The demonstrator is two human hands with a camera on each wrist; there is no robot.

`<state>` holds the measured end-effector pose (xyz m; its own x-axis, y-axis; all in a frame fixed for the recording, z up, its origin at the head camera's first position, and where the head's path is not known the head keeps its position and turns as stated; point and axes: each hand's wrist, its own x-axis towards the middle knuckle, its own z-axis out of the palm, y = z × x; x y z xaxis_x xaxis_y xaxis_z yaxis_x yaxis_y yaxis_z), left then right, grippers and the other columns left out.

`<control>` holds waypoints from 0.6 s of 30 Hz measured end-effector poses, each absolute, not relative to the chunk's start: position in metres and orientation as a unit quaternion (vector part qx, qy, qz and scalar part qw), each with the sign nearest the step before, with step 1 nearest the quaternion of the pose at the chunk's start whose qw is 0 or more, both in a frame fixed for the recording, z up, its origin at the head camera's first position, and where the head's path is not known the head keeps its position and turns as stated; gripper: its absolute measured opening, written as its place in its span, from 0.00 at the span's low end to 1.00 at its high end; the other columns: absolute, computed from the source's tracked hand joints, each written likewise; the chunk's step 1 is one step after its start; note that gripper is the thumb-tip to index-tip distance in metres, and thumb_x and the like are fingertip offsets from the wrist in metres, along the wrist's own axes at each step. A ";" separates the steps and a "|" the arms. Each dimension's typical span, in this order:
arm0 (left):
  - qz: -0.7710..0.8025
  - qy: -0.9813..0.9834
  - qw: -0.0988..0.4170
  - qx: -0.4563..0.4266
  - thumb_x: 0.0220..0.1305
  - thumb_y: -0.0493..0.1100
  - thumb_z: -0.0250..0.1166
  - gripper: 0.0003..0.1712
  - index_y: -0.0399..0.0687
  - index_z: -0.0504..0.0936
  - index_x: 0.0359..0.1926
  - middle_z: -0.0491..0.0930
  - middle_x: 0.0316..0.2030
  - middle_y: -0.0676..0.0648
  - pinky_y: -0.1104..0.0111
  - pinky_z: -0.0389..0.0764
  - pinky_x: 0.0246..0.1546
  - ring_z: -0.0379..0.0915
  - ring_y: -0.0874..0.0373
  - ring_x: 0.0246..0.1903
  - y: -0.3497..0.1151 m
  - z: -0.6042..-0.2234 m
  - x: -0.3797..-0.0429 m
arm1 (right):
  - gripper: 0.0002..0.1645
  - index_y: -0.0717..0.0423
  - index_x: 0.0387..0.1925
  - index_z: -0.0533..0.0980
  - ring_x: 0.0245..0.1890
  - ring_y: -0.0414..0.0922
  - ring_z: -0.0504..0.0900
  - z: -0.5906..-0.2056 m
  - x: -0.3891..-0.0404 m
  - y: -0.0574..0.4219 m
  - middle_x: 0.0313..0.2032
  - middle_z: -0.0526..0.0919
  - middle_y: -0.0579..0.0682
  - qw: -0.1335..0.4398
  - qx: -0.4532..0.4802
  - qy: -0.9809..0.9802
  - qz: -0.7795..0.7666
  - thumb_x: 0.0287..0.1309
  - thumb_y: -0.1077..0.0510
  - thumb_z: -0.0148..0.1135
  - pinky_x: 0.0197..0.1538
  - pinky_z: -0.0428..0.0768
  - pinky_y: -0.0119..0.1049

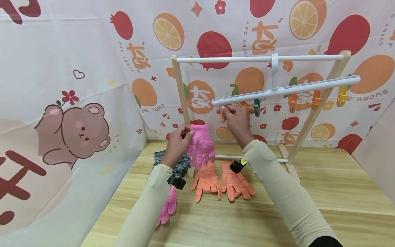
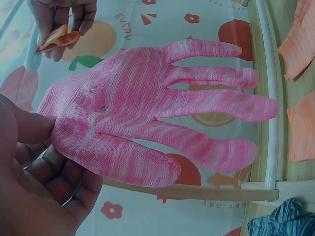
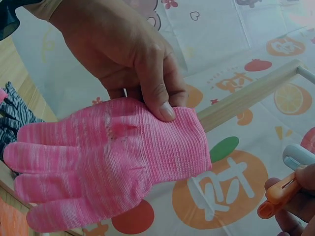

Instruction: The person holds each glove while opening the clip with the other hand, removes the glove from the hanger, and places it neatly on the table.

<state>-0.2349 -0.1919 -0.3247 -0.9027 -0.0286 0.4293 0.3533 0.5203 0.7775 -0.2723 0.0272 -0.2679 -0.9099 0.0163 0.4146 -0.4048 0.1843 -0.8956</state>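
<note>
By its ribbed cuff, my left hand (image 1: 177, 145) pinches a pink knitted glove (image 1: 201, 145) between thumb and fingers. The glove hangs fingers down in the head view, beside the hanger's left end. My right hand (image 1: 238, 121) pinches an orange clothespin (image 3: 281, 196) under that end of the white hanger (image 1: 290, 90). In the right wrist view the clothespin stands apart from the glove's cuff. Whether its jaws are parted is hard to make out. More clips hang along the hanger, among them a dark green clip (image 1: 256, 107) and a yellow clip (image 1: 342, 96).
The hanger hooks over the white top bar (image 1: 222, 59) of a wooden-sided rack. Two orange gloves (image 1: 207, 180) lie on the wooden table (image 1: 240, 223). A dark striped glove (image 2: 278, 220) and another pink glove (image 1: 168, 207) lie left, partly hidden by my left arm. Printed cloth hangs behind.
</note>
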 end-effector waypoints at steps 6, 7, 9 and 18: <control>-0.477 -0.851 0.198 -0.098 0.77 0.42 0.59 0.06 0.45 0.79 0.45 0.71 0.29 0.47 0.63 0.69 0.30 0.65 0.53 0.27 -0.202 -0.323 -0.233 | 0.14 0.59 0.45 0.87 0.47 0.45 0.74 -0.268 -0.272 0.027 0.45 0.86 0.49 0.159 0.121 -0.753 0.627 0.73 0.54 0.60 0.49 0.74 0.40; -0.475 -0.852 0.197 -0.098 0.77 0.42 0.59 0.06 0.45 0.78 0.45 0.71 0.29 0.47 0.63 0.69 0.30 0.65 0.53 0.27 -0.204 -0.322 -0.233 | 0.15 0.59 0.45 0.87 0.47 0.45 0.74 -0.269 -0.272 0.027 0.45 0.86 0.49 0.158 0.120 -0.753 0.628 0.73 0.54 0.60 0.49 0.74 0.40; -0.472 -0.854 0.196 -0.100 0.77 0.42 0.58 0.06 0.45 0.78 0.46 0.70 0.29 0.47 0.63 0.69 0.30 0.65 0.53 0.27 -0.207 -0.321 -0.231 | 0.15 0.59 0.45 0.87 0.47 0.45 0.74 -0.269 -0.271 0.027 0.45 0.86 0.49 0.159 0.120 -0.754 0.625 0.74 0.53 0.60 0.48 0.73 0.40; -0.463 -0.858 0.203 -0.091 0.77 0.42 0.59 0.06 0.45 0.78 0.46 0.70 0.28 0.48 0.65 0.68 0.29 0.65 0.54 0.27 -0.216 -0.319 -0.228 | 0.15 0.57 0.43 0.87 0.46 0.45 0.73 -0.268 -0.272 0.027 0.45 0.86 0.48 0.162 0.121 -0.757 0.622 0.74 0.53 0.59 0.46 0.72 0.40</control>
<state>-0.2278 -0.2161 -0.3189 -0.9006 -0.0312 0.4335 0.3451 0.5552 0.7568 -0.2716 0.0272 -0.2685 -0.9178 0.0178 0.3966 -0.3855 0.1978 -0.9012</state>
